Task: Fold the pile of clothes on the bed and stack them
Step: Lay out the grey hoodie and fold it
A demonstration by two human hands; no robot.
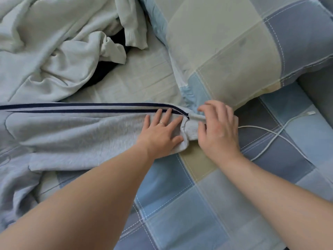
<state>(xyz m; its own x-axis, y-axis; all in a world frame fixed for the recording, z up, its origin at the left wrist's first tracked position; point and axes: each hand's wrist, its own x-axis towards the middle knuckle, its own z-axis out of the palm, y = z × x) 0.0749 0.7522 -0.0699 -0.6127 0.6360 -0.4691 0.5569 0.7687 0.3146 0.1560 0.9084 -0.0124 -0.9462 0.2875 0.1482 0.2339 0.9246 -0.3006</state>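
Grey sweatpants (75,134) with two dark navy side stripes lie stretched across the bed from the left edge to the middle. My left hand (160,131) rests flat with spread fingers on the leg, just before the ribbed cuff (192,131). My right hand (218,129) is curled over that cuff, fingertips pinching its upper edge. A rumpled pile of pale clothes (59,42) with something dark underneath sits at the upper left.
A checked blue and beige pillow (234,42) lies at the upper right, close behind my right hand. A white charging cable (270,132) runs across the checked bedsheet (189,204) to the right. A grey edge (320,94) shows at far right.
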